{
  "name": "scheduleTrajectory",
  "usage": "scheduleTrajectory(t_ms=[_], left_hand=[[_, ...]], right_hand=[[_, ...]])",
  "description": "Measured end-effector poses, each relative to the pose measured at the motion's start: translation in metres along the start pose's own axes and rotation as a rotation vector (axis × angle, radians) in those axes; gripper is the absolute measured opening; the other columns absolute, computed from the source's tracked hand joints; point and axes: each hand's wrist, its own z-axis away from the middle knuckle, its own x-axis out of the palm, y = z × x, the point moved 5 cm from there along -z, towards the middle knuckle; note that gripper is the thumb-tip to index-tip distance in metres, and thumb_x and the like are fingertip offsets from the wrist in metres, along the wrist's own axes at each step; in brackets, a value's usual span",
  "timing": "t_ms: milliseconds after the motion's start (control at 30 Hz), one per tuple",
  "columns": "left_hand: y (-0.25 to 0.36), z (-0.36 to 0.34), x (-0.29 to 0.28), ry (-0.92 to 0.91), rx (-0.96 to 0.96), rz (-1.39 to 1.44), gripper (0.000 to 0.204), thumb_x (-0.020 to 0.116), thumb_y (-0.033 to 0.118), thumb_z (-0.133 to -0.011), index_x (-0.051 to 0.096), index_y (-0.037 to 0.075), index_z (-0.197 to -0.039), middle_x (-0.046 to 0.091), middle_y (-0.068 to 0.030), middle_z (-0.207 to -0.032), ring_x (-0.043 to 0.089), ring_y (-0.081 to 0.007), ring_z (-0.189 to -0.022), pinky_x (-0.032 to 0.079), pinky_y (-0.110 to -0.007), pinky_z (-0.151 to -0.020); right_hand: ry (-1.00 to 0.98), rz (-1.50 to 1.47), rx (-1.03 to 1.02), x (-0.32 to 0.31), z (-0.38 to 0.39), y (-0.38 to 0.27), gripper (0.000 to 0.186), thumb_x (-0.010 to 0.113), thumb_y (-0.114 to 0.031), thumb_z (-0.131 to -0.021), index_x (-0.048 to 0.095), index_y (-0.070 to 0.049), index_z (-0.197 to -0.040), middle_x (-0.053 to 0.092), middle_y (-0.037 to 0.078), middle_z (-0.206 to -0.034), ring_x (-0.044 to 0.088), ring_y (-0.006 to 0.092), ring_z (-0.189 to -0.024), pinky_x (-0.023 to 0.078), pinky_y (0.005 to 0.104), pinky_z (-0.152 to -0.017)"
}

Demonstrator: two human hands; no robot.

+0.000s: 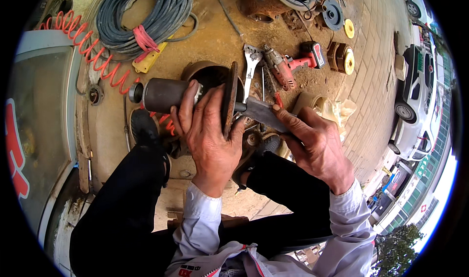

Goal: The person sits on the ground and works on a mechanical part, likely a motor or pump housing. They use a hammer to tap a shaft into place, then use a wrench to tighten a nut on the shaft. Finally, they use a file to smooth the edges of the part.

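My left hand [210,138] is wrapped round a motor rotor, whose dark cylinder [166,92] lies sideways and points left. A rusty round flange [229,101], seen nearly edge-on, stands by the thumb and fingers. Out of the flange's right side a short dark shaft [239,106] sticks out. Between the thumb and fingers of my right hand [315,143] is a flat dark grey strip [264,113]; its far end meets the shaft. Whether it is a file or abrasive cloth I cannot tell. Behind the rotor, a round metal housing [198,71] is partly hidden.
On the dirty ground beyond lie a coiled black cable [110,20], a red spiral hose [105,71], a yellow box [149,61], a silver-handled metal tool [251,64], a red power tool [305,61] and copper-wound parts [337,57]. A glass door [44,116] stands left; a white car [415,91] is parked right.
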Motion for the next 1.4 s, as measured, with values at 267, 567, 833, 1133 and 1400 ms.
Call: scheduleTrajectory(t_ms=[267,567,833,1133,1400], left_hand=[[0.002,0.003,0.001,-0.009,-0.002,0.023,0.076,0.090,0.020,-0.074,0.058,0.013,-0.143,0.066,-0.0054,-0.136,0.040,-0.0322,-0.150,0.016,-0.065,-0.120],[0.003,0.003,0.003,-0.033,-0.008,0.022,0.076,0.090,0.019,-0.074,0.058,0.012,-0.142,0.066,-0.0053,-0.135,0.040,-0.0310,-0.151,0.015,-0.064,-0.121],[0.002,0.001,0.000,-0.012,0.003,0.016,0.074,0.089,0.024,-0.076,0.058,0.012,-0.142,0.066,-0.0056,-0.136,0.040,-0.0325,-0.150,0.016,-0.065,-0.120],[0.004,0.001,0.000,-0.018,-0.008,0.018,0.076,0.091,0.022,-0.073,0.058,0.011,-0.141,0.065,-0.0065,-0.135,0.040,-0.0335,-0.150,0.015,-0.064,-0.121],[0.007,0.003,0.003,-0.039,0.003,0.025,0.079,0.095,0.021,-0.068,0.061,0.007,-0.138,0.067,-0.0111,-0.134,0.043,-0.0350,-0.147,0.019,-0.059,-0.122]], right_hand=[[-0.067,-0.008,0.026,-0.004,0.001,0.002,0.058,0.076,-0.004,-0.080,0.068,-0.013,-0.136,0.057,0.012,-0.083,0.064,0.0333,-0.066,0.051,0.0455,-0.059],[-0.100,-0.016,0.063,-0.010,0.003,0.006,0.058,0.076,-0.006,-0.081,0.068,-0.015,-0.138,0.058,0.011,-0.084,0.063,0.0333,-0.066,0.051,0.0455,-0.059],[-0.073,0.010,0.038,-0.004,0.005,0.006,0.055,0.076,-0.006,-0.082,0.069,-0.014,-0.136,0.058,0.012,-0.084,0.064,0.0346,-0.067,0.051,0.0458,-0.059],[-0.091,0.005,0.013,-0.004,0.004,0.020,0.053,0.077,-0.005,-0.080,0.070,-0.013,-0.132,0.056,0.013,-0.083,0.063,0.0337,-0.066,0.052,0.0455,-0.060],[-0.012,0.110,-0.060,-0.004,0.005,0.016,0.055,0.074,-0.003,-0.081,0.071,-0.018,-0.135,0.049,0.008,-0.075,0.059,0.0289,-0.066,0.048,0.0435,-0.057]])
